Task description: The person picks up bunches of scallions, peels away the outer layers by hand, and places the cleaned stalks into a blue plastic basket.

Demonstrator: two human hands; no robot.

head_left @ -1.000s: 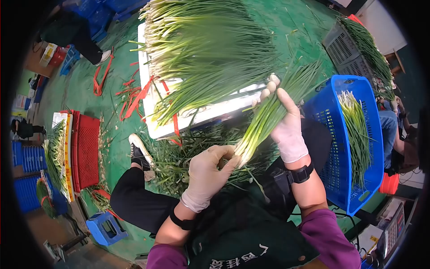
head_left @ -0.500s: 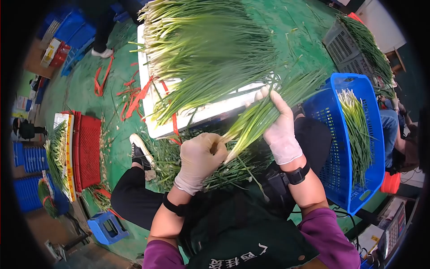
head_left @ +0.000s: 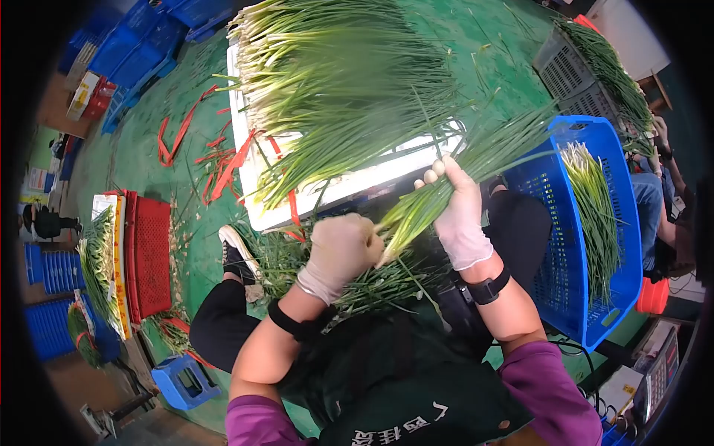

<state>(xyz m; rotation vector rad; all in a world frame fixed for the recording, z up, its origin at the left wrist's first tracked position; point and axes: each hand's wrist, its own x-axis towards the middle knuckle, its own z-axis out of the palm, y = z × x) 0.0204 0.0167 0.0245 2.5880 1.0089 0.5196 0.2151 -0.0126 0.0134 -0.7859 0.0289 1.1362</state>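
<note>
A bunch of spring onions (head_left: pixel 420 212) lies across my gloved right hand (head_left: pixel 460 215), whose fingers are wrapped round its green stalks. The pale root ends point left and the leaf tips spread to the upper right. At the root ends is my gloved left hand (head_left: pixel 343 251), closed in a fist, its knuckles hiding whatever is pinched there. Just beyond both hands, a thick layer of spring onions (head_left: pixel 335 82) covers a white foam board (head_left: pixel 268 212), roots to the left. Loose leaves and trimmings (head_left: pixel 387 286) are piled below my hands.
On my right stands a blue basket (head_left: pixel 537 253) with spring onions inside. A grey crate (head_left: pixel 569 74) of greens is behind it, near another person's hand (head_left: pixel 660 132). Red straps (head_left: pixel 178 134), a red crate (head_left: pixel 149 256) and a blue stool (head_left: pixel 186 383) are to the left.
My left hand has shifted slightly right and turned, its fingers now folded out of sight. My right hand still holds the bunch in nearly the same place.
</note>
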